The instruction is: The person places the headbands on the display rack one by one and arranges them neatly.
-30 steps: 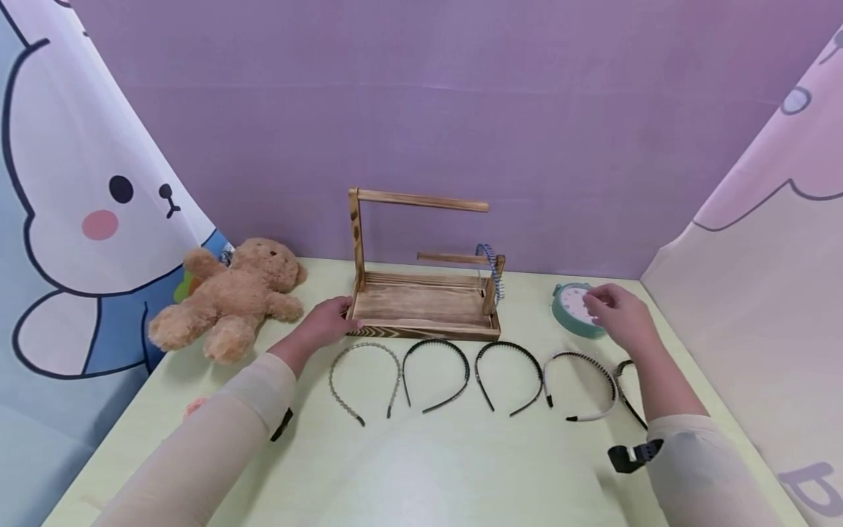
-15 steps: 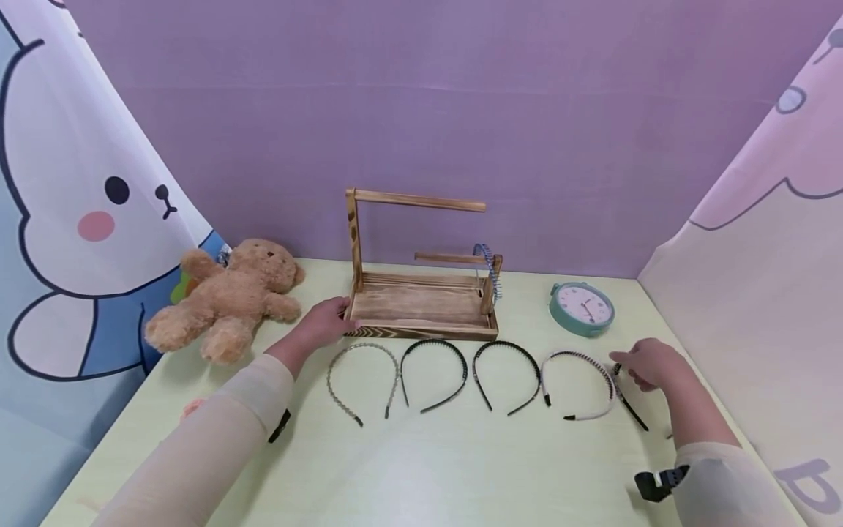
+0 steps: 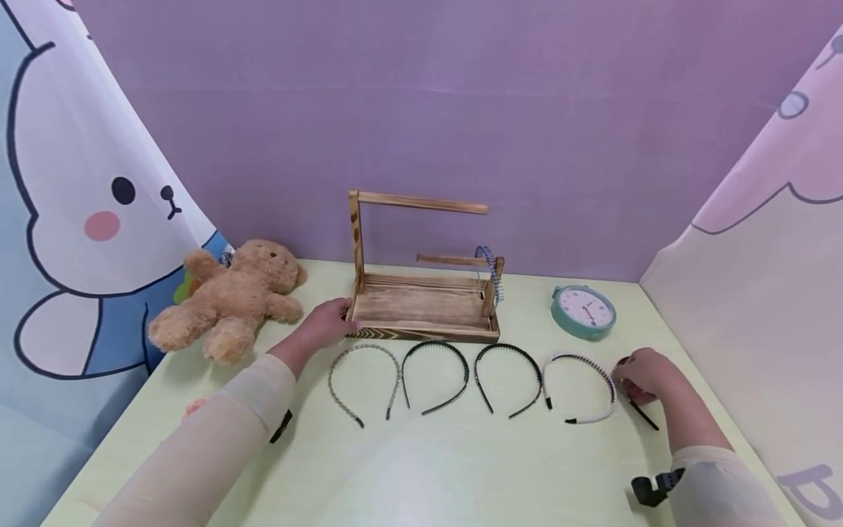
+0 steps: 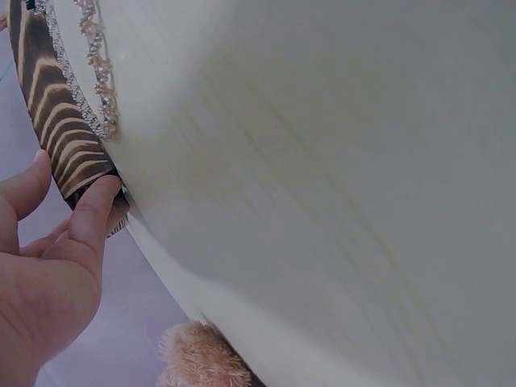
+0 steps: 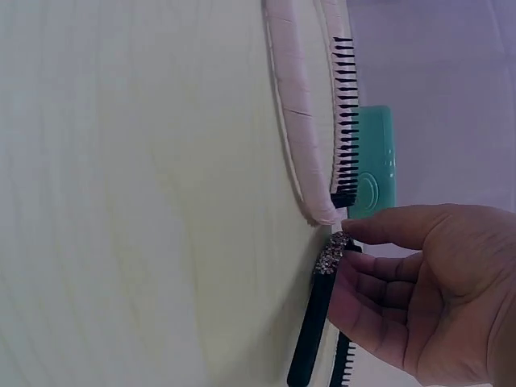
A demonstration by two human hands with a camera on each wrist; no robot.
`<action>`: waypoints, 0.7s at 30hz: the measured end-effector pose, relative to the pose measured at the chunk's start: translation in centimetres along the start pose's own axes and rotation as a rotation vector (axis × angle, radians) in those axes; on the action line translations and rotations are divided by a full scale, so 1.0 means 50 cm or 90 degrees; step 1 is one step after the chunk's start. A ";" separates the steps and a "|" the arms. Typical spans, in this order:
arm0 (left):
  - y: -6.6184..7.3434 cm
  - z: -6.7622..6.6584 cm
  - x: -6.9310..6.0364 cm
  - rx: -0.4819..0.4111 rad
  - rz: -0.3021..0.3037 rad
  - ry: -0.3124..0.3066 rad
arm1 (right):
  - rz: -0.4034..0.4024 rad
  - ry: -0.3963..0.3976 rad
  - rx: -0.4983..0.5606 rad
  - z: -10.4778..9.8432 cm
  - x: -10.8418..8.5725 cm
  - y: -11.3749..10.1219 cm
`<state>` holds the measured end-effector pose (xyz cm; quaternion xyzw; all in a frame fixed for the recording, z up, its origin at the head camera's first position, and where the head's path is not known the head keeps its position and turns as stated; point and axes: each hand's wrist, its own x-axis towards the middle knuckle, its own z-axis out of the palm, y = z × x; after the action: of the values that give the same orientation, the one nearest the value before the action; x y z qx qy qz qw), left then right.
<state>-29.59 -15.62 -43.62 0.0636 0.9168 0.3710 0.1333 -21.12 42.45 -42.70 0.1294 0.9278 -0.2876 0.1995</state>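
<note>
My left hand [image 3: 323,322] grips the left front corner of a wooden headband rack [image 3: 421,301]; in the left wrist view, the thumb and fingers hold the striped tray edge [image 4: 68,133]. A blue toothed headband [image 3: 495,272] hangs on the rack's lower bar. At the right, my right hand [image 3: 648,373] pinches a black headband [image 3: 642,413]. In the right wrist view, the thumb and fingers sit around its glittery section [image 5: 331,253], the rest partly hidden by the hand. Just left lies a white-and-black toothed headband [image 3: 612,388].
Left of it, in a row, lie a beaded headband [image 3: 334,386] and two black toothed headbands [image 3: 466,362]. Behind the right hand sits a green round clock [image 3: 583,312]. A brown teddy bear [image 3: 240,296] lies at the left. A purple backdrop [image 3: 421,110] stands behind the table.
My right hand has come from over the clock down to the rightmost black headband and now pinches it; the band has shifted slightly. My left hand has stayed on the rack.
</note>
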 end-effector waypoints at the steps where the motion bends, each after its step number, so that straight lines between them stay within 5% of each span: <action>1: 0.000 0.000 0.000 0.001 0.003 0.000 | 0.000 0.004 0.000 -0.002 -0.001 -0.002; 14: 0.003 -0.001 -0.003 0.005 0.014 0.002 | -0.149 0.129 -0.013 -0.058 -0.049 -0.098; 21: 0.001 0.000 -0.002 0.003 0.016 0.002 | -0.247 0.222 0.076 -0.071 -0.091 -0.172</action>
<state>-29.48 -15.61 -43.59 0.0748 0.9169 0.3708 0.1274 -21.17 37.05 -33.86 0.0084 0.9369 -0.3482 -0.0302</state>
